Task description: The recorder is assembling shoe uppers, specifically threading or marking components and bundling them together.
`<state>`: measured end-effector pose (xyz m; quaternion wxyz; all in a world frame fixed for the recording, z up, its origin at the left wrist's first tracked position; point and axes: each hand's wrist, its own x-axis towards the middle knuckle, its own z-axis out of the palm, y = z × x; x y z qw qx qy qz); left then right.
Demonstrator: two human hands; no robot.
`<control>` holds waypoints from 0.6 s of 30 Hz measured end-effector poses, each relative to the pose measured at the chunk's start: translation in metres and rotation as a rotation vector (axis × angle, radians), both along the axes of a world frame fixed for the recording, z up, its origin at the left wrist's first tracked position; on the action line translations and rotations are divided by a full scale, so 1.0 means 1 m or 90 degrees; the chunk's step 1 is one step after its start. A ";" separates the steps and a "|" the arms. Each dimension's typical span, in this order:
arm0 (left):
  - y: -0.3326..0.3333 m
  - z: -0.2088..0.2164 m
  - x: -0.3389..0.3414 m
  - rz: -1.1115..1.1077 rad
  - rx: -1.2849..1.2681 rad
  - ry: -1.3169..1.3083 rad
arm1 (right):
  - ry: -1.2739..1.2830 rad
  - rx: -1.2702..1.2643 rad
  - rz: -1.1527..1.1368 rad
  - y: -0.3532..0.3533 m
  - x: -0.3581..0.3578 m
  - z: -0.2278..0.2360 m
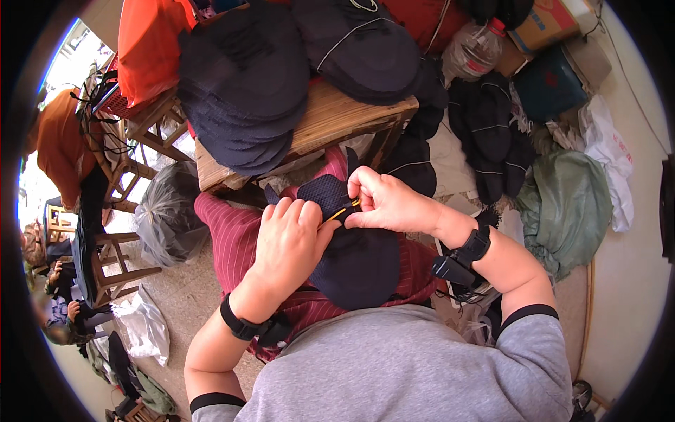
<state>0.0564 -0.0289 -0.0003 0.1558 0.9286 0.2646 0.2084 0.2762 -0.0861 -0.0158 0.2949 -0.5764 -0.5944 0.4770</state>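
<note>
yellow and slim, a rod [339,213] lies aslant at mid-frame, between the two hands. the left hand [287,243] is clamped on the left edge of a dark knitted piece [358,267], its thumb near the rod's lower end. the right hand [394,202] pinches that piece at the rod's upper end; whether it grips the rod too, i cannot tell. the piece's rounded end rests over striped maroon cloth [235,235]. at upper middle, a wooden table [337,116] bears a stack of dark rounded pieces [242,67]; a green sack [568,207] slumps at right.
</note>
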 end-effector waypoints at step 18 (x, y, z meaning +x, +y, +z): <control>0.011 -0.009 -0.019 -0.215 -0.149 -0.058 | -0.003 0.013 0.027 0.000 -0.004 0.001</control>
